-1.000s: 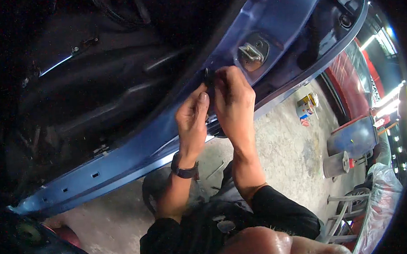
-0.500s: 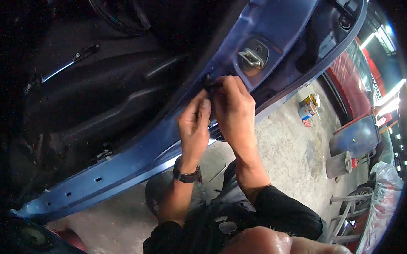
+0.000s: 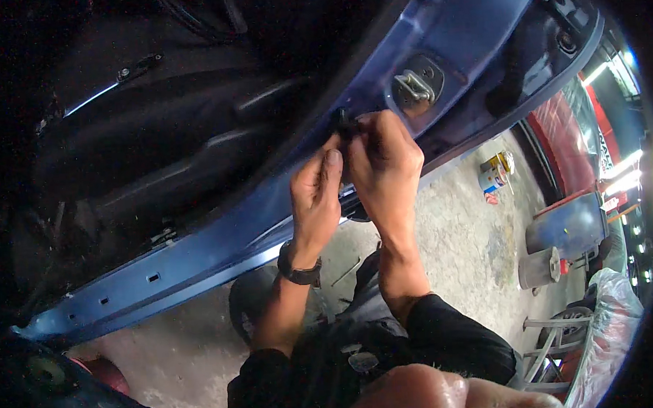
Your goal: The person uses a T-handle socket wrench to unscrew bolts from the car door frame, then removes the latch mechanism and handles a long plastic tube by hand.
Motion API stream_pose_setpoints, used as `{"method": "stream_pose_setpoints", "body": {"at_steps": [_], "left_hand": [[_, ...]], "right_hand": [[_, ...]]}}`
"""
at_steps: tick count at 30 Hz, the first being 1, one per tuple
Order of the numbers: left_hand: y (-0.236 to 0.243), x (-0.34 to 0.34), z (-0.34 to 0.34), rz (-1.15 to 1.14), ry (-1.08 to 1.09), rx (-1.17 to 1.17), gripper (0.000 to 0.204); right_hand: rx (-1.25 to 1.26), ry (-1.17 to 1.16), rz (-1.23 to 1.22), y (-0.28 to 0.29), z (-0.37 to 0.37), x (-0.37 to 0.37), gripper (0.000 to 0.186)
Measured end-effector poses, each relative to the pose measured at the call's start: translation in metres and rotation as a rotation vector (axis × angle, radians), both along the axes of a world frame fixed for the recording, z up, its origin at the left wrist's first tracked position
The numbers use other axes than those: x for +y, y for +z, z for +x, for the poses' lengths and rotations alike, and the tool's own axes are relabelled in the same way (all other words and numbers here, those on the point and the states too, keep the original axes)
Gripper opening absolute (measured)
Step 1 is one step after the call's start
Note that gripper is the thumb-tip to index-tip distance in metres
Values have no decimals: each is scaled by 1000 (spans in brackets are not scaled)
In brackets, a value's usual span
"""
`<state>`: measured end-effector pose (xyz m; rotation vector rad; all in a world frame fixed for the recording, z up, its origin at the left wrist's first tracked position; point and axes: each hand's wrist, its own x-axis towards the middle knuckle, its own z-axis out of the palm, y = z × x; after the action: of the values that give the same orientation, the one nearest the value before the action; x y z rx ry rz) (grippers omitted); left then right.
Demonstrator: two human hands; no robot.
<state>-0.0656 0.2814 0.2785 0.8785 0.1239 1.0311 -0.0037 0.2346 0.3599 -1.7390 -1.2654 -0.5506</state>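
Note:
Both my hands meet at the blue door pillar [image 3: 473,41] of a car body, just below and left of a metal door striker [image 3: 415,88]. My left hand [image 3: 317,193], with a dark band on its wrist, is closed with its thumb along the bent fingers. At its fingertips is a small black part [image 3: 346,123] against the pillar's inner edge; its exact kind cannot be made out. My right hand [image 3: 385,160] is closed in a pinch at the same black part, its fingertips mostly hidden behind the knuckles.
The blue door sill [image 3: 135,288] with small slots runs to the lower left beside the dark cabin interior [image 3: 183,152]. On the concrete floor [image 3: 461,234] are cans [image 3: 493,174], a thin rod [image 3: 346,272], a grey bucket [image 3: 539,269] and a blue drum [image 3: 564,228].
The car body and both hands appear slightly shifted in the view. My right hand's knuckles have turned a little to the right; both hands stay at the black part.

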Motion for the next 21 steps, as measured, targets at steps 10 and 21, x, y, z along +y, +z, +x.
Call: {"method": "stream_pose_setpoints", "body": {"at_steps": [10, 21], "left_hand": [[5, 6, 3, -147, 56, 62, 27], [8, 4, 7, -221, 13, -142, 24]], "right_hand": [[21, 89, -9, 3, 2, -5, 15], [132, -7, 44, 2, 2, 13, 25]]}}
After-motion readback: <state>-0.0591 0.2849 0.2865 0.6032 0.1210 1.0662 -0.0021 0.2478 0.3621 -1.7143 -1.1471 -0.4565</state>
